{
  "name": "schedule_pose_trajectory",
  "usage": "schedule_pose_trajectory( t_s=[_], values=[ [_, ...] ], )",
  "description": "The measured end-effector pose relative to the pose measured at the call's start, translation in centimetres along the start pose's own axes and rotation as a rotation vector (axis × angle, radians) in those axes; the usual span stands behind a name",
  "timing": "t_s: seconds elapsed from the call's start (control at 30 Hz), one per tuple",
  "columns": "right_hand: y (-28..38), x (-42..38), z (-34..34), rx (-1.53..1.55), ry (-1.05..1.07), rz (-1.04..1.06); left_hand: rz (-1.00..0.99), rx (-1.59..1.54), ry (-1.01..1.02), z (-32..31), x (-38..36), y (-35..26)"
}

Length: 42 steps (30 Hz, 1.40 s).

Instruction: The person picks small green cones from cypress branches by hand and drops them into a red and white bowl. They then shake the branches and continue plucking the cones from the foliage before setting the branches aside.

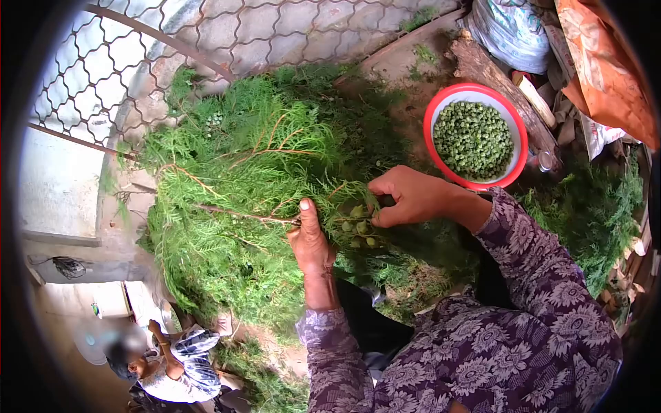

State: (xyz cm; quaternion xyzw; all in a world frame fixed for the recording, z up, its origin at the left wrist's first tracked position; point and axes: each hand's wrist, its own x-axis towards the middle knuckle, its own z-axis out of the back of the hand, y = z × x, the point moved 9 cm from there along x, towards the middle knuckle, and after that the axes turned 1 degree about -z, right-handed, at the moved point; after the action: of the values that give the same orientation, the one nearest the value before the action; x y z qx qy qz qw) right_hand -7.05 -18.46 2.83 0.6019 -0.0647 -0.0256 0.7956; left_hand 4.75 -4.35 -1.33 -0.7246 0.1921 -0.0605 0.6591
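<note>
**Hands at the cypress branch: stock on view**

Left hand (311, 237): mine, clenched around the woody stem of a leafy green branch (241, 179), thumb pointing up, holding it steady.

Right hand (407, 198): mine, fingers pinched on a cluster of small green cones (358, 227) at the near tip of the branch, just right of my left hand.

Red-rimmed bowl (516, 131): up and right of the branch, apart from it, holding a good layer of picked green cones; I judge the picking well under way.

Remaining: several cones on the cluster; foliage hides any others.

Loose green cuttings (592, 213): right of the branch, below the bowl.

Wire mesh fence (138, 62): beyond the branch.

Another person (172, 365): below and left of the branch, lower down, blurred.
</note>
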Motion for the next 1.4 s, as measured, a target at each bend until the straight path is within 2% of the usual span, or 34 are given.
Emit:
schedule_pose_trajectory(
  t_s=[0.07, 0.13, 0.27, 0.37, 0.43, 0.47, 0.57, 0.63, 0.67, 0.73, 0.87, 0.97, 1.03, 1.07, 1.1, 1.13, 1.17, 1.23, 1.27, 1.3, 1.4],
  values=[
    [-0.1, -0.1, -0.2, 0.017, 0.012, 0.022, -0.007, -0.059, 0.02, -0.3, 0.3, 0.5],
    [-1.9, -0.1, -1.0, 0.274, 0.095, -0.158, 0.033, -0.143, 0.008, -0.3, 0.3, 1.1],
    [-2.1, -0.2, -1.9, 0.426, 0.19, -0.221, 0.063, -0.086, 0.073, -0.4, 0.0, 0.9],
    [-1.9, -0.2, -2.0, 0.318, 0.168, -0.257, 0.051, -0.147, 0.071, -0.7, -0.3, 0.5],
    [-0.8, 0.2, -0.1, -0.099, -0.039, 0.007, -0.066, -0.143, 0.063, -0.7, -0.3, -0.3],
    [-0.9, 0.1, -0.2, -0.098, -0.036, 0.006, -0.085, -0.095, 0.009, -0.3, -0.5, -0.4],
    [0.4, 0.0, 0.1, -0.264, -0.045, 0.041, -0.082, -0.032, 0.042, 0.0, -0.2, -0.2],
    [-1.6, -0.3, -0.3, 0.162, 0.003, -0.201, -0.103, -0.026, 0.028, -0.1, -0.5, -0.4],
    [-1.6, -0.3, -0.2, 0.159, 0.003, -0.201, -0.126, -0.019, 0.011, -0.2, -0.7, -0.7],
    [-2.7, -0.6, -0.9, 0.368, 0.06, -0.359, -0.13, -0.065, 0.023, -0.7, -0.8, -1.1],
    [-3.5, -0.6, -1.4, 0.428, 0.08, -0.355, -0.135, -0.11, 0.021, -0.9, -0.9, -1.2],
    [-4.5, -0.6, -1.0, 0.345, 0.07, -0.335, -0.042, 0.029, -0.052, 1.3, -0.5, 0.3],
    [-2.9, -0.4, 2.6, -0.329, -0.19, 0.016, 0.135, 0.259, -0.455, 4.6, -1.8, -2.2],
    [-2.9, -0.7, 3.3, -0.336, -0.188, 0.018, -0.115, 0.018, -0.246, 4.7, 0.2, -2.6],
    [-3.7, -1.0, 4.3, 0.041, -0.17, -0.137, -0.137, -0.116, -0.173, 3.8, 0.0, -3.4],
    [-4.5, -1.5, 4.1, 0.426, -0.147, -0.295, -0.094, -0.05, -0.223, 4.8, 0.1, -3.0],
    [-3.9, -1.5, 4.0, 0.427, -0.142, -0.298, -0.049, 0.02, -0.272, 5.8, 0.1, -2.6],
    [-2.5, -1.2, 3.4, 0.78, -0.156, -0.244, -0.05, 0.029, -0.298, 5.1, -0.7, -2.8],
    [-1.9, -0.9, 2.7, 0.787, -0.058, -0.188, -0.054, 0.037, -0.318, 4.9, -0.9, -2.9],
    [-1.6, -0.9, 2.4, 0.788, -0.058, -0.188, -0.073, -0.01, -0.217, 4.3, -0.4, -2.6],
    [0.0, -0.4, -0.2, 0.593, 0.127, -0.171, -0.048, -0.128, -0.112, 3.3, -0.1, -1.0]
  ],
)
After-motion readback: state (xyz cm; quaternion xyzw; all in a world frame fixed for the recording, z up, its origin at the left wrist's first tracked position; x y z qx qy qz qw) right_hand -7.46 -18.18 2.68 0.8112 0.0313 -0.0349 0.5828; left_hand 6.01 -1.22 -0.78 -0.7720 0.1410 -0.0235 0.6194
